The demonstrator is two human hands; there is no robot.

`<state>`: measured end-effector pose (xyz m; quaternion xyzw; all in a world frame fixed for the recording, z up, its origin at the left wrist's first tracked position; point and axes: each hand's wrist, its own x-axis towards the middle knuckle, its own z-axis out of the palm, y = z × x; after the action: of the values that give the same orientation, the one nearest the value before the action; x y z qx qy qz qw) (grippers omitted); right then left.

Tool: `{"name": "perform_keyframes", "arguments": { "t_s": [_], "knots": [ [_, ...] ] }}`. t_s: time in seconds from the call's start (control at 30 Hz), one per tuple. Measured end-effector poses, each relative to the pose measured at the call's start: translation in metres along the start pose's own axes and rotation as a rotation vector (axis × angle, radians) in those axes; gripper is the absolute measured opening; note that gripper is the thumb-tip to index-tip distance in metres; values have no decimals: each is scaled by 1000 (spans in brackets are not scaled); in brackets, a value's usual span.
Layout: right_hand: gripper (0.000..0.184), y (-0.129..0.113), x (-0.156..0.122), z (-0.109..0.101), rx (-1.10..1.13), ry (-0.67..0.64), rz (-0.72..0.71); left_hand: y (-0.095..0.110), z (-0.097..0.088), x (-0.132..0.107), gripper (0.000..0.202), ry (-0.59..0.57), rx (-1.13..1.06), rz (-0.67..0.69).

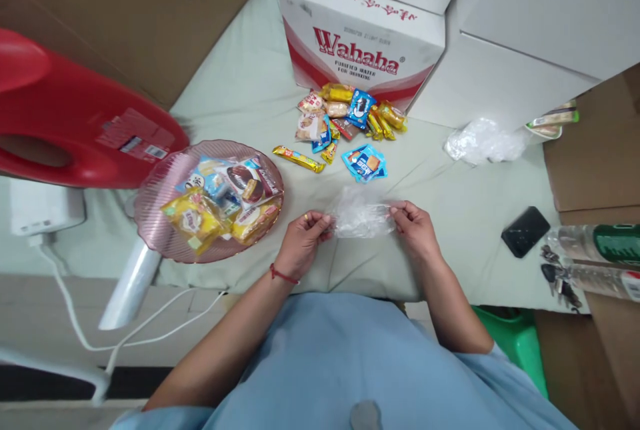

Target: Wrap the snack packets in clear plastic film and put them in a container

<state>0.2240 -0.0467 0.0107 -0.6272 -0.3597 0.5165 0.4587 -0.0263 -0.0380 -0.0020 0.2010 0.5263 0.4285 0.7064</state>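
Between my two hands a clear plastic bag [363, 213] is stretched out above the table's front part. My left hand [305, 237] pinches its left edge, and my right hand [416, 229] grips the right edge. The bag looks thin and crumpled. Just beyond it lie blue snack packets [365, 163], with a pile of wrapped snacks [345, 117] behind them. A long yellow snack stick [299, 159] rests left of the packets. To the left stands a pink ribbed glass bowl [150, 217] holding several packaged snacks [197, 217].
A Wahaha carton [360, 50] stands at the back, and a red jug [90, 117] at the left. Crumpled clear plastic [483, 141], a black phone-like object [525, 231], keys [560, 283] and bottles [600, 243] lie on the right. A clear plastic roll [130, 283] overhangs the front edge.
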Motion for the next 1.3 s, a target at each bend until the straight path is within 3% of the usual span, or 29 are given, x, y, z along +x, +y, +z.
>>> {"name": "perform_keyframes", "arguments": {
  "t_s": [0.27,0.4,0.53,0.63,0.77,0.83,0.93,1.0,1.07,1.17,1.3],
  "knots": [
    [27,1,-6,-7,112,-22,-5,-6,1,0,46,-18,-34,23],
    [39,-3,-6,-8,144,-70,13,-8,-1,0,31,-62,83,151],
    [47,-3,-4,-10,-38,-96,-50,-2,-6,8,19,-144,290,342],
    [37,-1,-5,-14,-141,-22,-117,4,-11,18,16,-18,375,482],
    [32,1,-13,-19,-180,34,-187,1,-5,12,41,271,425,550],
    [28,2,-18,-18,-214,33,-242,-6,7,1,40,294,486,572],
    [21,4,-24,-13,-236,-11,-323,-15,28,-6,41,212,568,548],
    [20,6,-27,-9,-241,-49,-350,-18,40,1,47,170,613,513],
    [21,7,-29,-7,-248,-48,-343,-18,47,14,40,124,599,489],
    [24,13,-32,-10,-205,53,-230,-14,49,30,28,24,396,414],
    [31,24,-37,-24,-160,118,-45,-13,45,31,32,-16,118,282]
  ]
}}
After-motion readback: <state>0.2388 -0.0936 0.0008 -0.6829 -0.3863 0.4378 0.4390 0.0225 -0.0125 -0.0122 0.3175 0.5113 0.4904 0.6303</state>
